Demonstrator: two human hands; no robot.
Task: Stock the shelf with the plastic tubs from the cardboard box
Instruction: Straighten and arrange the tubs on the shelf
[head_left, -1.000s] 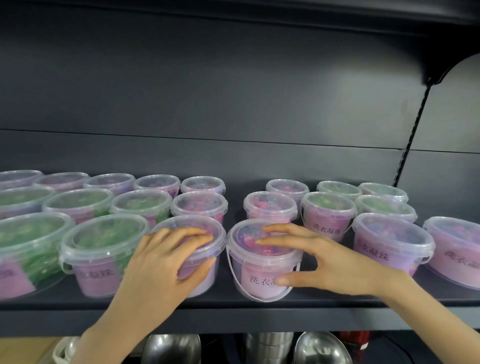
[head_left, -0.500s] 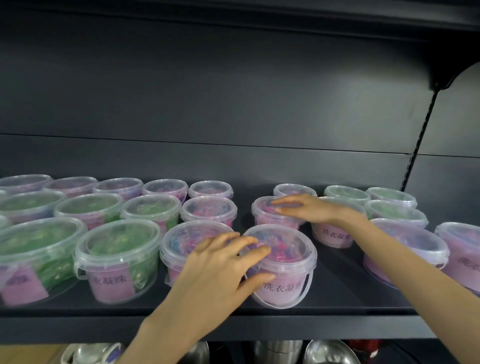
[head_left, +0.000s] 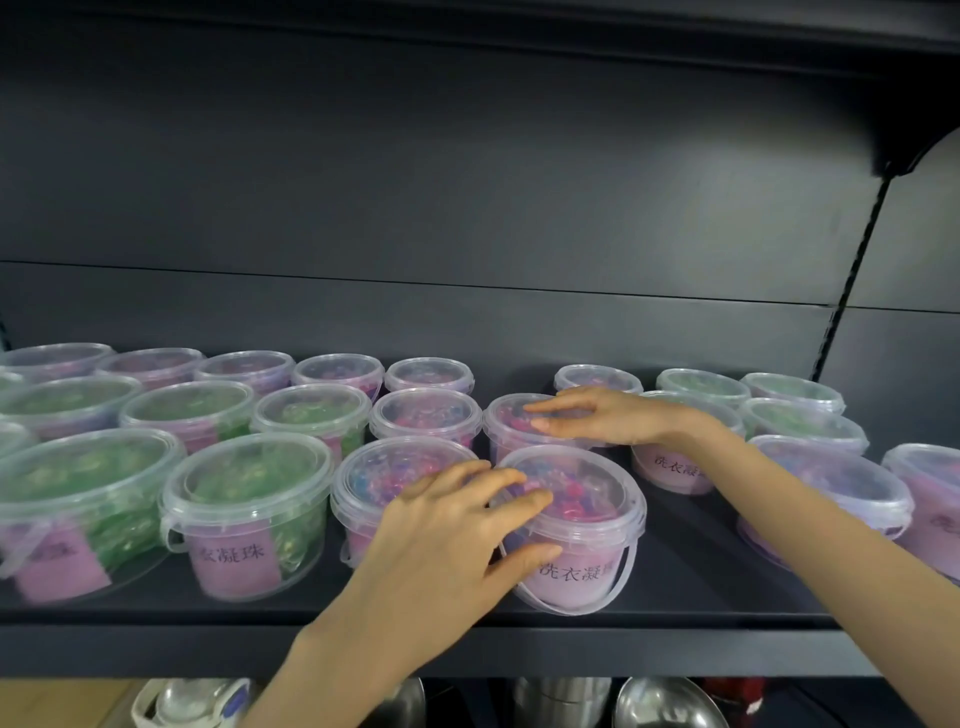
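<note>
Several clear plastic tubs with lids and pink labels stand in rows on a dark shelf (head_left: 675, 582). My left hand (head_left: 457, 540) grips the front tub of pink and blue beads (head_left: 587, 514), fingers over its lid and thumb on its side. My right hand (head_left: 597, 415) reaches further back and lies across the lid of the tub behind it (head_left: 506, 421), thumb at its front rim. A neighbouring pink tub (head_left: 379, 483) sits just left of the gripped one. The cardboard box is out of view.
Green-filled tubs (head_left: 249, 493) fill the left of the shelf; more tubs (head_left: 831, 483) stand to the right of a gap. The shelf's front lip (head_left: 156, 644) runs below. Steel bowls (head_left: 665, 706) sit on the lower level. A bracket (head_left: 857, 260) rises at the right.
My left hand moved from the left pink tub onto the front tub. My right hand left that front tub and reached back to the tub behind, which has slid left.
</note>
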